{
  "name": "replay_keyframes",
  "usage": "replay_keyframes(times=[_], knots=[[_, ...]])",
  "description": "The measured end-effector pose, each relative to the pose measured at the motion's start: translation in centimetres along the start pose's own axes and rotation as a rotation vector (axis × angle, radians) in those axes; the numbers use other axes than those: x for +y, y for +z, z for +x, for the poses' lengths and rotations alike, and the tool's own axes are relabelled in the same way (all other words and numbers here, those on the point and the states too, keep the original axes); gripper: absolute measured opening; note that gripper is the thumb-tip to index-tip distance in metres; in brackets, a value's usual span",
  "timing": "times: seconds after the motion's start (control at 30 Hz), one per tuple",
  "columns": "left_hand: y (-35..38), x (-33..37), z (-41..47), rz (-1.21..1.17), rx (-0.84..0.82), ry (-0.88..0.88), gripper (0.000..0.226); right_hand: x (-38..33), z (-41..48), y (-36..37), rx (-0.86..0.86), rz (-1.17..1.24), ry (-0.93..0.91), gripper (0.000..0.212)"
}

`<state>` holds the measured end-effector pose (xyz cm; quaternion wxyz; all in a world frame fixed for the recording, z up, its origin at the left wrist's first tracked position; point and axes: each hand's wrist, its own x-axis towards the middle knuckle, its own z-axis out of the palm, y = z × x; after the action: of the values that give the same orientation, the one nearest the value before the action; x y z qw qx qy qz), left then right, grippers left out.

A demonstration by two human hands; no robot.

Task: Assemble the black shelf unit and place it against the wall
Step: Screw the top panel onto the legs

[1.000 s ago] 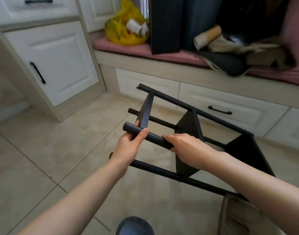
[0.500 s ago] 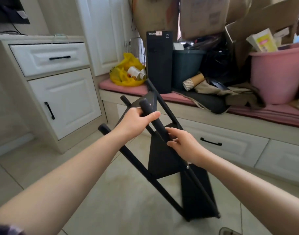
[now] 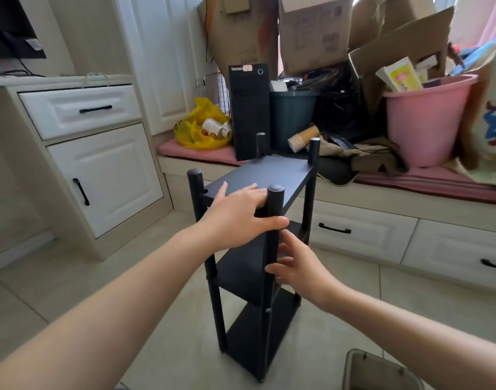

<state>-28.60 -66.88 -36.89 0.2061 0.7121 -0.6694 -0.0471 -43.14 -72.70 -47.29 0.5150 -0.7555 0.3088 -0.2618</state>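
Note:
The black shelf unit [image 3: 286, 175] stands upright on the tiled floor in front of me, with three boards between four round posts. My left hand [image 3: 235, 218] rests on the near edge of the top board, fingers flat on it and thumb lying across the front of the near right post [image 3: 275, 198]. My right hand [image 3: 297, 268] is lower, at the height of the middle board, with fingers spread loosely beside that same post. Whether they touch it is unclear.
Behind the unit runs a window seat with a pink cushion [image 3: 427, 184], loaded with a black computer tower [image 3: 249, 108], a yellow bag [image 3: 199, 128], cardboard boxes and a pink bucket [image 3: 427, 119]. A white cabinet [image 3: 100, 170] stands left. A grey bin [image 3: 376, 372] sits at the bottom right.
The unit swung from lying tilted in both hands to standing upright on the floor. My left hand moved from the post to the top board, and my right hand let go of the post.

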Motion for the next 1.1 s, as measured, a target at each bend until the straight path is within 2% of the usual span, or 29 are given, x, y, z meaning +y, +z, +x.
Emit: replay_keyframes(times=[0.07, 0.1, 0.2, 0.3, 0.4, 0.53, 0.6, 0.67, 0.77, 0.83, 0.93, 1.1], knots=[[1.0, 0.3, -1.6, -0.039, 0.16, 0.008, 0.015, -0.2, -1.1, 0.3, 0.021, 0.003, 0.011, 0.046], [1.6, 0.5, -2.5, -0.061, 0.253, 0.005, 0.012, -0.3, -1.6, 0.5, 0.034, 0.005, 0.019, 0.043], [3.6, 1.0, -4.7, -0.071, 0.47, 0.001, 0.034, -0.7, -3.3, 1.0, 0.059, 0.016, 0.042, 0.042], [4.5, 1.0, -6.1, -0.033, 0.561, 0.028, 0.055, -1.2, -5.0, 2.3, 0.066, 0.031, 0.046, 0.052], [4.3, 0.0, -7.1, -0.057, 0.562, 0.061, 0.058, -1.9, -5.7, 3.1, 0.022, 0.058, 0.064, 0.051], [3.0, -1.1, -8.5, -0.204, 0.531, 0.094, 0.049, -2.6, -5.1, 1.2, -0.11, -0.022, 0.079, 0.025], [2.3, -1.5, -9.0, -0.282, 0.502, 0.099, 0.047, -2.2, -4.1, -0.9, -0.017, -0.07, 0.073, 0.017], [1.7, -2.2, -9.3, -0.333, 0.479, 0.116, 0.045, -1.4, -2.7, -3.5, 0.153, -0.069, 0.109, 0.016], [1.1, -3.4, -9.7, -0.357, 0.466, 0.157, 0.046, 0.1, -0.4, -7.5, 0.397, -0.028, 0.223, 0.03], [0.9, -3.9, -9.8, -0.359, 0.464, 0.179, 0.046, 1.2, 0.6, -9.6, 0.478, -0.046, 0.304, 0.044], [0.8, -4.3, -9.8, -0.36, 0.466, 0.195, 0.047, 1.9, 1.5, -10.6, 0.457, -0.058, 0.349, 0.054], [0.7, -5.5, -9.5, -0.324, 0.447, 0.204, 0.047, 1.0, 2.7, -9.6, 0.362, -0.011, 0.269, 0.04]])
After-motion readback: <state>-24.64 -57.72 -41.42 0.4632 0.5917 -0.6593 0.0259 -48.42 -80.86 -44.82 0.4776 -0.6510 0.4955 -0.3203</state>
